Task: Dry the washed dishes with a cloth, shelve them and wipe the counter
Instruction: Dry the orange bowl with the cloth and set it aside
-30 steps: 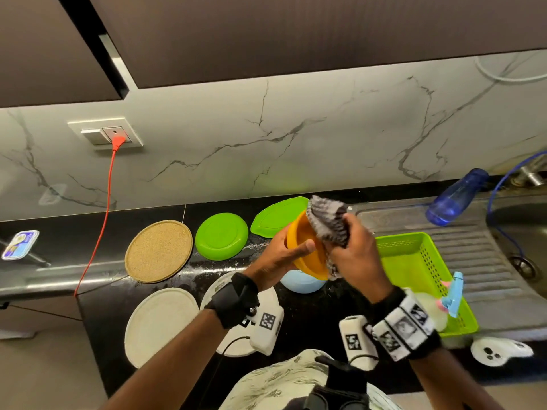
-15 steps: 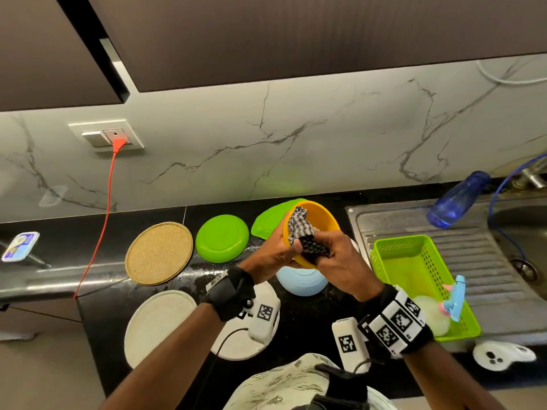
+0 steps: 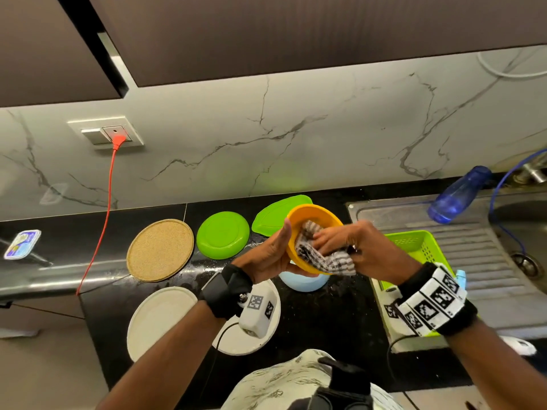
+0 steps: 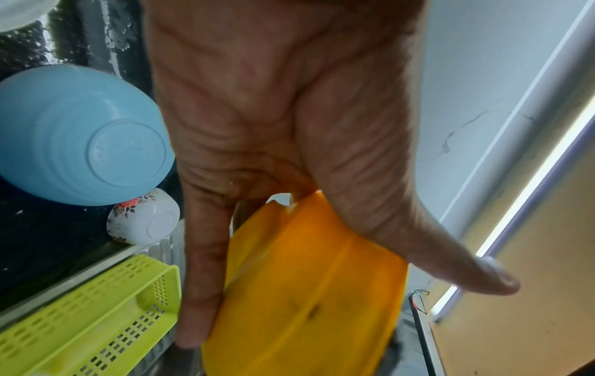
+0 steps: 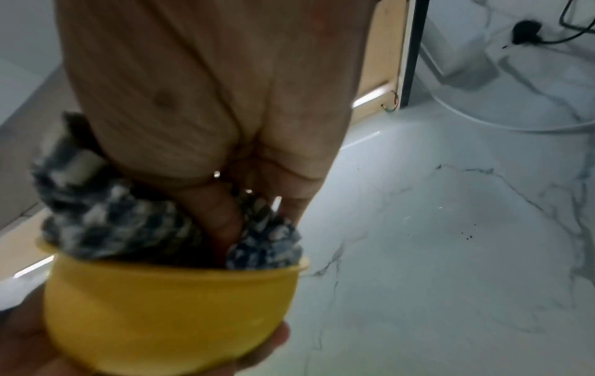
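Fingers (image 3: 324, 236) of my right hand (image 3: 367, 251) bunch the cloth (image 3: 333, 261) inside the bowl (image 3: 314, 211), pinched above the blue bowl (image 3: 305, 287) between thumb and fingers of my left hand (image 3: 268, 258); pressing too hard could, I judge, pop it loose.

White marble-veined wall (image 3: 325, 137), dark upper cabinets (image 3: 296, 34) overhead, wall socket (image 3: 106, 133) above the black counter (image 3: 325, 321) back left edge, steel sink (image 3: 529, 214) at right end.

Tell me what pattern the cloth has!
The cloth is dark-and-white checked, clearest in the right wrist view.
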